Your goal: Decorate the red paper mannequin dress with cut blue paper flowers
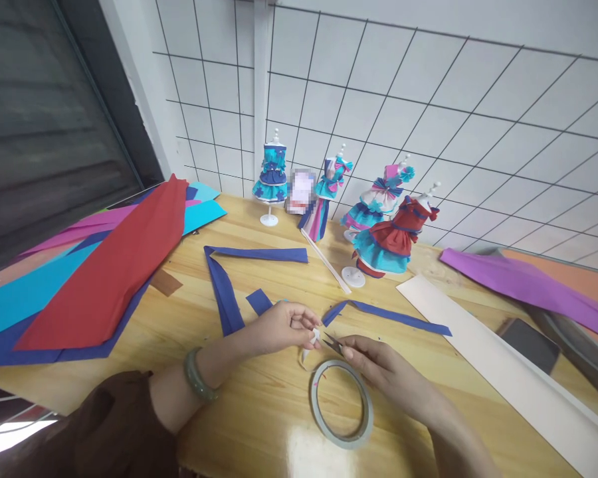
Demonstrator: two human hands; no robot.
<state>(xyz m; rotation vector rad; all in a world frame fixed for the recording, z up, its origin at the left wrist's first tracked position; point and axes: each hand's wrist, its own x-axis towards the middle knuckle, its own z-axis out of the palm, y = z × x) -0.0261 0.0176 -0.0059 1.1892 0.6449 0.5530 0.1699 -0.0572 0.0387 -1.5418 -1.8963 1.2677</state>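
Note:
Between its fingertips my left hand pinches a small white piece of tape. A loose end of the tape curls down from it toward the tape roll, which lies flat on the wooden table just below both hands. Closed around small dark scissors is my right hand, the blades pointing left at the white piece. Whether the blades touch it, I cannot tell. Near my left hand lie a small blue paper piece and a folded blue strip. Another blue strip lies beyond my right hand.
Red paper tops a stack of coloured sheets at left. Small dress forms in paper dresses, one red and turquoise, stand at the back by a thin white strip. At right are a long pale sheet, a dark phone-like slab and purple paper.

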